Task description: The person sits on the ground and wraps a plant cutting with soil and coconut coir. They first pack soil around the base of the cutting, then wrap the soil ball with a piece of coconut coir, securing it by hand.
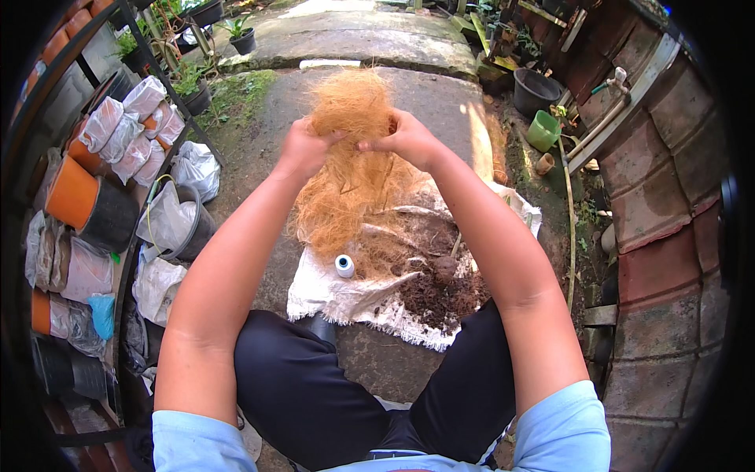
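Observation:
Between my two hands is a loose wad of orange-brown coconut fibre (351,103), raised in front of me. My left hand (309,146) grips its left side, thumb pressed inward. On the right side my right hand (410,138) has hold of the same wad, thumb across its front. More loose fibre (330,212) lies beneath on a white woven sack (321,289). A white thread spool (344,265) with a dark centre stands on the sack. To its right, dark soil (433,295) is heaped, with a brown clump (442,268) and a stem in it.
At left, a metal rack (194,138) holds orange pots (72,192) and plastic-wrapped bundles (124,135). A dark bucket (200,227) with plastic stands beside it. Along the right are a black tub (534,91), a green container (543,131), a hose (571,236) and a tap (616,82).

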`<state>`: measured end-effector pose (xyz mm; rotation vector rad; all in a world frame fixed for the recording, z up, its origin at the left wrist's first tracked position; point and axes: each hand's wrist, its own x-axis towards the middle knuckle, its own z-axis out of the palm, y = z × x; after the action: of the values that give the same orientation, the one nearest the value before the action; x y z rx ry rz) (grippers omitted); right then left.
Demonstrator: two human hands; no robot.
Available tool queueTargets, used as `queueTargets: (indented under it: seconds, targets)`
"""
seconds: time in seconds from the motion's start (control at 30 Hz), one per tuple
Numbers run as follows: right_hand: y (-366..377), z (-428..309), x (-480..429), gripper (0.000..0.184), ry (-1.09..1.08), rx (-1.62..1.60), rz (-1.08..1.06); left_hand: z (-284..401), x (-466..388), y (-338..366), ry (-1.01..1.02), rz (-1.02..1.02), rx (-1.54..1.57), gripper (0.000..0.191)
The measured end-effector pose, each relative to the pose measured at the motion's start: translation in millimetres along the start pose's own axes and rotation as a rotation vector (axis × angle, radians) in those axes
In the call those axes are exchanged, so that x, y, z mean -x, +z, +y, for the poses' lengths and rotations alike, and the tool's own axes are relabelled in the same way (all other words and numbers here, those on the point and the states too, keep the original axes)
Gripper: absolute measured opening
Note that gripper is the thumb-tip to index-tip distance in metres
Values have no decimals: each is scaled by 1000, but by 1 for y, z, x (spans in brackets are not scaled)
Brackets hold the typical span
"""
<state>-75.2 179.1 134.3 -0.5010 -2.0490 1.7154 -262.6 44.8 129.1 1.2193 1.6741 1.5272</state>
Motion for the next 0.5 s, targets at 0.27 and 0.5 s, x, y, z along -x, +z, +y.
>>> queueTargets:
  seconds: [0.27, 0.5]
  targets:
    - [-5, 10, -8, 53, 59, 295, 55, 1, -2, 9, 15, 115, 69, 25]
    - [6, -2, -2, 49, -71, -23, 66, -5, -4, 4, 99, 49, -8, 28]
